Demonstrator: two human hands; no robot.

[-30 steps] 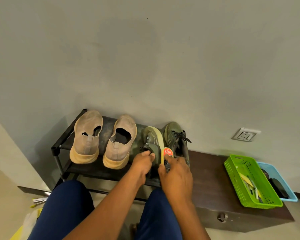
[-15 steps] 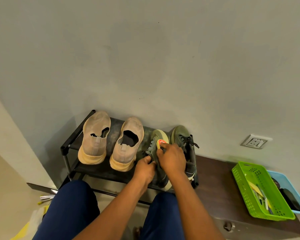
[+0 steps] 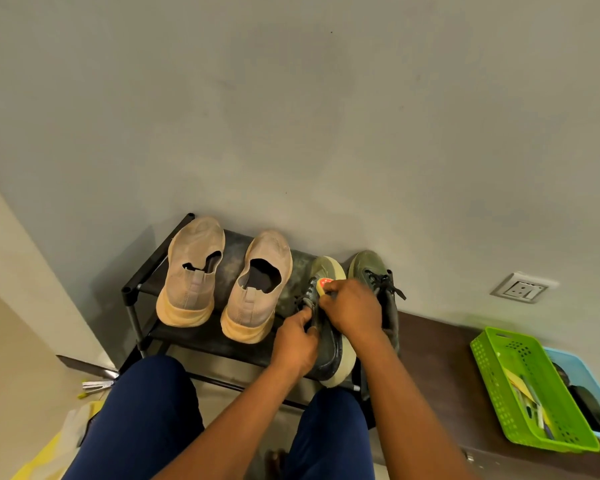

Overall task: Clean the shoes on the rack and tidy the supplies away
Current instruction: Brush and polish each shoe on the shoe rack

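On the dark bench at far right, two baskets stand side by side, touching: a green basket holding yellow card and several pen-like items, and a blue basket holding dark objects too indistinct to name. Four shoes occupy the black shoe rack: two beige slip-ons standing flat, one olive sneaker flat, and one tipped olive sneaker turned on its side. Left hand, fingers curled, grips the tipped sneaker's upper. Right hand pinches a red-labelled polish applicator against that sneaker's toe.
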